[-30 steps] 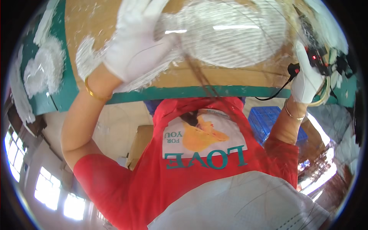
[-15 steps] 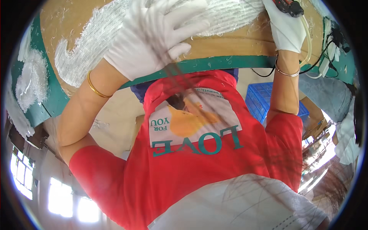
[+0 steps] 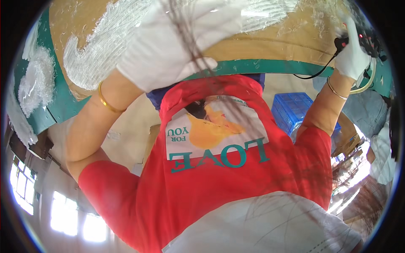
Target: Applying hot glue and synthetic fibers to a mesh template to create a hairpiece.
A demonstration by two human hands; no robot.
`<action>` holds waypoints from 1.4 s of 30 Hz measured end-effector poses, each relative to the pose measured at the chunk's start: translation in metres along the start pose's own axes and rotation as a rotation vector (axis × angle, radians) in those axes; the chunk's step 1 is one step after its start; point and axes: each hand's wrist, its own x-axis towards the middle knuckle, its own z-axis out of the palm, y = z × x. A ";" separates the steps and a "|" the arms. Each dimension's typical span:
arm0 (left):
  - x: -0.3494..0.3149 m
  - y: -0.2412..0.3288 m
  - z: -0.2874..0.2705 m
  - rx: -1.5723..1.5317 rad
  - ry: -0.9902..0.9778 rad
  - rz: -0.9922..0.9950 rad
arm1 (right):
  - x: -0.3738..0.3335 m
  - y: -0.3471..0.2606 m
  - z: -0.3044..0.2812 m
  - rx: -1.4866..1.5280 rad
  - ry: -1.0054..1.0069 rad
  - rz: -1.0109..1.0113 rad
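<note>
My left hand (image 3: 177, 42), in a white glove, lies flat over a white, ribbed, fibrous fabric (image 3: 103, 46). Its thumb is stretched out towards the table's near edge; the other fingers are smeared by motion. Towards the far right, my right hand (image 3: 353, 57), also gloved in white, is closed around a small red-and-black tool (image 3: 363, 39), with one finger stretched along it. Much of that tool is hidden by the hand and the dark picture rim. A pale hose (image 3: 366, 86) curves down beside the wrist, and a black cable (image 3: 318, 72) runs up to the hand.
Brown board or paper (image 3: 253, 48) covers the green table (image 3: 261, 66), with loose fibre wisps on it. Frayed white fibre pieces (image 3: 37, 82) hang at the left edge. Below the table on the right stand a blue plastic crate (image 3: 291, 107) and a cardboard box (image 3: 346, 134).
My right hand has moved right and slightly down with the tool, away from the fabric's right end. My left hand has stayed on the fabric, its fingers shifting right.
</note>
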 end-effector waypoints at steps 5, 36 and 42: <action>0.022 -0.033 0.033 -0.117 0.197 0.058 | 0.002 0.007 -0.012 0.955 -0.372 0.514; 0.025 -0.047 0.048 0.040 0.537 0.417 | -0.067 -0.025 0.014 0.670 -0.792 0.686; 0.019 -0.038 0.035 0.088 0.468 0.310 | -0.072 -0.029 0.013 0.661 -0.684 0.678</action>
